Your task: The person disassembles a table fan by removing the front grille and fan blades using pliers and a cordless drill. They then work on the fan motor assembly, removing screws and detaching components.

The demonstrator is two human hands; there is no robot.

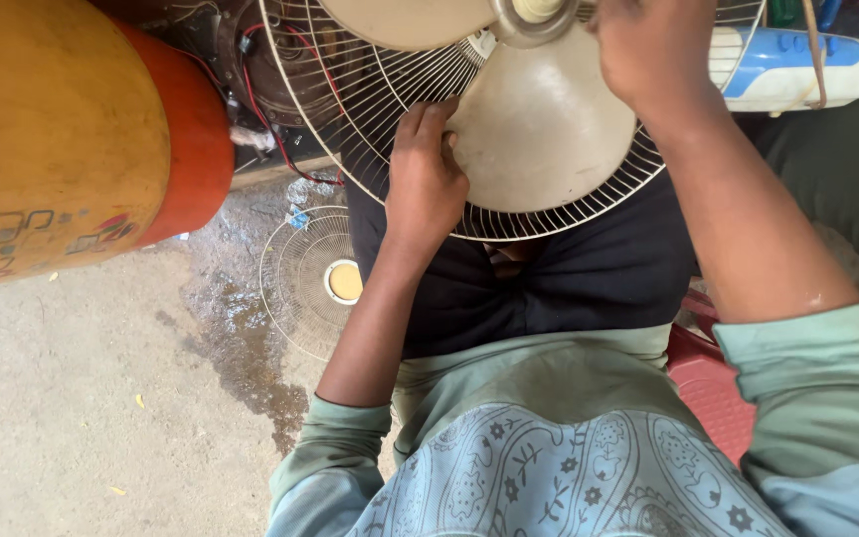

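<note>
Cream plastic: fan blade [539, 129] lies over the wire guard [370, 89], which rests on the person's lap, above the dark trousers [569, 283].
Left hand [425, 179]: laid on the guard at the blade's left edge; fingers [420, 119] curled against the blade rim and wires, pressing rather than wrapped round anything.
Right hand [648, 45]: at the top of the view, just right of the hub [529, 15]; back of the hand faces the camera, so how far its fingers are closed, and on what, cannot be told.
Second guard [315, 283]: round wire piece with a yellow centre disc, flat on the floor, just left of the left forearm.
Floor [82, 398]: bare concrete with a dark wet stain near the second guard.
Cylinder [72, 129]: big yellow and orange, at upper left, well apart from the hands.
Blue and white casing [797, 65]: upper right, behind the guard.
Red wires [270, 109]: behind the guard's left rim.
</note>
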